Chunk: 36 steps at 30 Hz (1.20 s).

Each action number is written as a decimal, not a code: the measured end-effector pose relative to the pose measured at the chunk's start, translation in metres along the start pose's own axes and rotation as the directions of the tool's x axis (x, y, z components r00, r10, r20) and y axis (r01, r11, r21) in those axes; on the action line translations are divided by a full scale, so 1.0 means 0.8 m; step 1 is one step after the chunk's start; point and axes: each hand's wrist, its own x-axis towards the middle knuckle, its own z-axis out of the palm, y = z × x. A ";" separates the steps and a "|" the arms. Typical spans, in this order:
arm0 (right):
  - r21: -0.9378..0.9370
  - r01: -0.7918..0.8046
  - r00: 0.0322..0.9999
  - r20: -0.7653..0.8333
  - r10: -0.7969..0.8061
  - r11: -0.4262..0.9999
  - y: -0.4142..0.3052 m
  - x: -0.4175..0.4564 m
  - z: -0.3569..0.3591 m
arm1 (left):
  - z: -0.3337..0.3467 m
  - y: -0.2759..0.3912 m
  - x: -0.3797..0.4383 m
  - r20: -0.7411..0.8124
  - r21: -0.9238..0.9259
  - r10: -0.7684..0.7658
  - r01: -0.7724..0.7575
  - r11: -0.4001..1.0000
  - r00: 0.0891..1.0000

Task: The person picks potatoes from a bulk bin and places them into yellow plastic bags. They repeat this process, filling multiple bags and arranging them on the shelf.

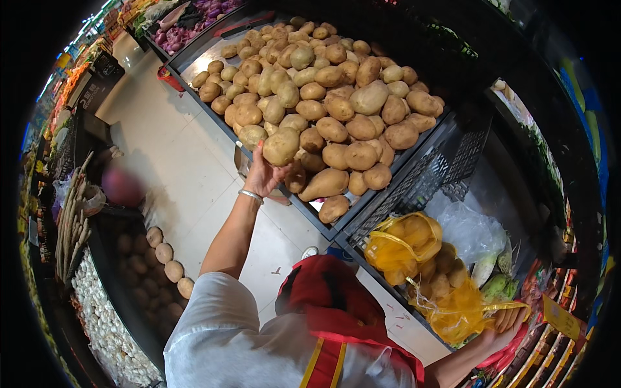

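My left hand (268, 173) is at the front edge of a potato bin, its fingers around a large potato (281, 147). Behind and beside it, a heap of loose potatoes (335, 106) fills much of the dark-framed display bin (213, 109). Far to the right, my right hand (504, 327) grips the yellow rim of a mesh bag (453, 317), its fingers curled and partly hidden by the netting. Several potatoes (441, 279) lie at the mouth of this bag. A second yellow mesh bag (393, 250) with potatoes inside sits just beyond it.
Right of the heap is a black plastic crate (444, 167). A clear plastic bag (468, 233) and white radishes (485, 269) lie near the mesh bags. Garlic (109, 310), long root vegetables (73, 218) and more round produce (165, 253) stand at left. Red onions (177, 36) lie far back.
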 end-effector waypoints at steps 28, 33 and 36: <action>-0.950 0.082 0.976 0.016 -0.219 0.300 0.048 0.114 -0.109 | 0.155 -0.133 -0.114 0.320 0.238 -0.023 -0.057 0.970 0.947; -0.953 0.211 0.975 0.222 0.027 0.217 0.142 -0.015 -0.020 | 0.132 -0.160 -0.139 0.263 0.282 -0.135 0.058 0.958 0.955; -0.979 -0.044 0.949 -0.103 0.299 -0.197 0.220 -0.007 -0.032 | 0.147 -0.162 -0.140 0.305 0.210 -0.140 0.077 0.975 0.942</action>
